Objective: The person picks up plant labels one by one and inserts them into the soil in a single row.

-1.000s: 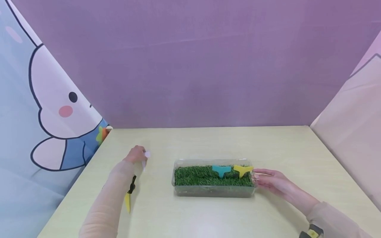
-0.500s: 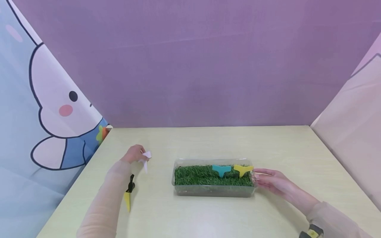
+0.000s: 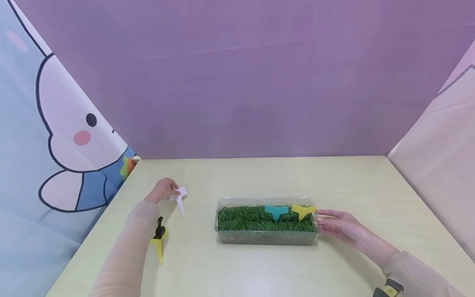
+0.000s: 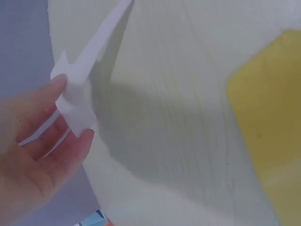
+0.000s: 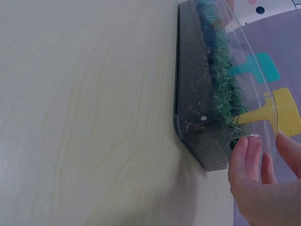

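Note:
In the head view my left hand (image 3: 163, 189) pinches a white T-shaped plant label (image 3: 180, 198) by its broad head. Its pointed stem slants down toward me. The left wrist view has the thumb on one face of the label's head (image 4: 77, 103) and fingers behind, with the stem running up to the frame's top. My right hand (image 3: 343, 226) rests its fingers against the right end of a clear plastic planter box (image 3: 265, 238). Artificial grass (image 3: 241, 218) fills the box over dark soil (image 5: 195, 84). A turquoise label (image 3: 276, 212) and a yellow label (image 3: 303, 211) stand in it.
A yellow-and-black mount (image 3: 158, 239) juts from beside the left sleeve, and another mount (image 3: 389, 288) sits on the right sleeve. The pale wooden table (image 3: 267, 173) ends at a purple backdrop (image 3: 252, 82). A cartoon-printed cloth (image 3: 81, 165) hangs on the left.
My left hand has drawn slightly back to the left and turned, so the white label shows more of its T shape. The right hand and the planter box have stayed put.

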Motion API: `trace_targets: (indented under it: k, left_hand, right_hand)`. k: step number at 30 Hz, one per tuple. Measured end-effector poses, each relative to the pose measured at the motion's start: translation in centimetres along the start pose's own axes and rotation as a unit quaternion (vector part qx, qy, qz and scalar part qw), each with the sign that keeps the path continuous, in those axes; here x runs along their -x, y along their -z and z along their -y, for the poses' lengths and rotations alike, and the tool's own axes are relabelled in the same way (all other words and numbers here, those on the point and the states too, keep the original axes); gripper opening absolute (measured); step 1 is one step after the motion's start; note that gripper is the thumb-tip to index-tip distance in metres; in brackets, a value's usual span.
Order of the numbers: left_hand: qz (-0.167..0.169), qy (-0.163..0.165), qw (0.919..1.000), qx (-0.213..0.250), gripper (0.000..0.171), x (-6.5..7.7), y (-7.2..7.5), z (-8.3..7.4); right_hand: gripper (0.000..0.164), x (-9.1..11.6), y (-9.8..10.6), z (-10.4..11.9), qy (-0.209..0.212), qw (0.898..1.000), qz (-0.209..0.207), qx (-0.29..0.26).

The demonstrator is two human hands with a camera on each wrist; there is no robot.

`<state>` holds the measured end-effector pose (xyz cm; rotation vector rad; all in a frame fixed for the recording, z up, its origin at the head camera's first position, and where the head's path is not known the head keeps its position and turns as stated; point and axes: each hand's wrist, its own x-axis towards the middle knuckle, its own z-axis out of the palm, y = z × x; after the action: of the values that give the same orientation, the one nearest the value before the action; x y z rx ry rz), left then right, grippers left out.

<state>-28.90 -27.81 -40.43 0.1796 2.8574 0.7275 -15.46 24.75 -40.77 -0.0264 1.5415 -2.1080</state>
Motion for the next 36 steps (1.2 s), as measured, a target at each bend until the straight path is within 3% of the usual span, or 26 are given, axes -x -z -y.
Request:
trace_targets:
  k: [10,23,31,36]
  left_hand:
    - [0.012,0.002,0.9983,0.057,0.022,0.2,1.0,-0.5]
    - [0.023,-0.027,0.995,0.093,0.024,0.7,1.9,-0.9]
    - [0.019,-0.057,0.9949,0.081,0.021,1.1,2.2,-1.7]
    - [0.01,-0.08,0.9948,0.062,0.017,1.6,2.3,-3.1]
  right_hand:
    - [0.018,-0.1,0.0,0.0,-0.006,1.0,-0.005,-0.003]
    - [0.025,-0.1,0.0,0.0,-0.006,1.0,-0.019,0.011]
    - [0.03,-0.2,0.1,-0.2,-0.008,1.0,-0.017,0.012]
    - [0.034,-0.2,0.1,-0.2,-0.008,1.0,-0.015,0.018]
